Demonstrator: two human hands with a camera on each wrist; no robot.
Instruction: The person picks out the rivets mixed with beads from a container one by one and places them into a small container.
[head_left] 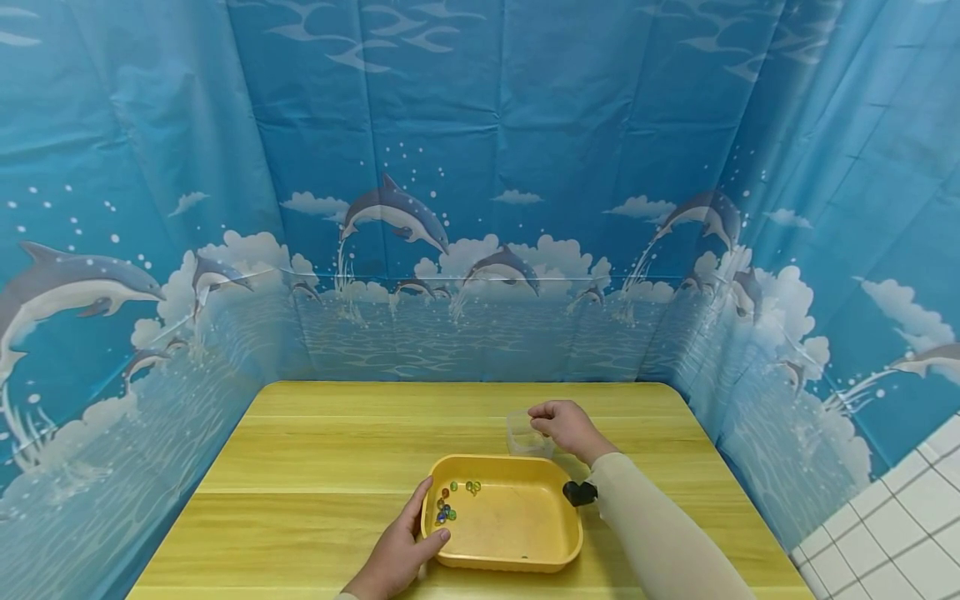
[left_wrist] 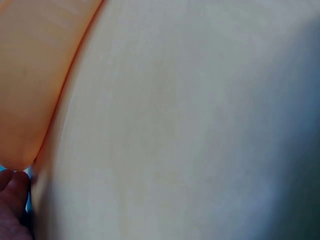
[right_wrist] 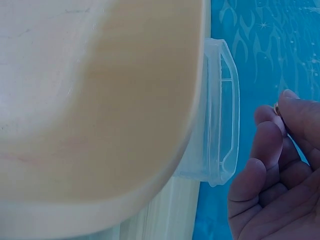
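My left hand (head_left: 401, 546) grips the left end of a yellow plastic tray (head_left: 504, 560), thumb over the rim and fingers along the outside. Several coloured glass marbles (head_left: 442, 512) lie in the tray's left part. In the left wrist view, fingertips (left_wrist: 15, 187) touch the tray's outer wall (left_wrist: 40, 75). Above a clear plastic box (head_left: 520, 443) behind the tray, my right hand (head_left: 572, 429) pinches a tiny object, probably a marble (right_wrist: 276, 108), between thumb and index finger. Most of that object is hidden by the fingers. The box's rim (right_wrist: 216, 112) shows beside the tray in the right wrist view.
A yellow wood-grain table (head_left: 315, 467) bears the tray and box. Blue curtains (head_left: 450, 333) with dolphins surround its back and sides. A black wrist device (head_left: 580, 493) overhangs the tray's right rim. White tiles (head_left: 892, 533) show at the lower right.
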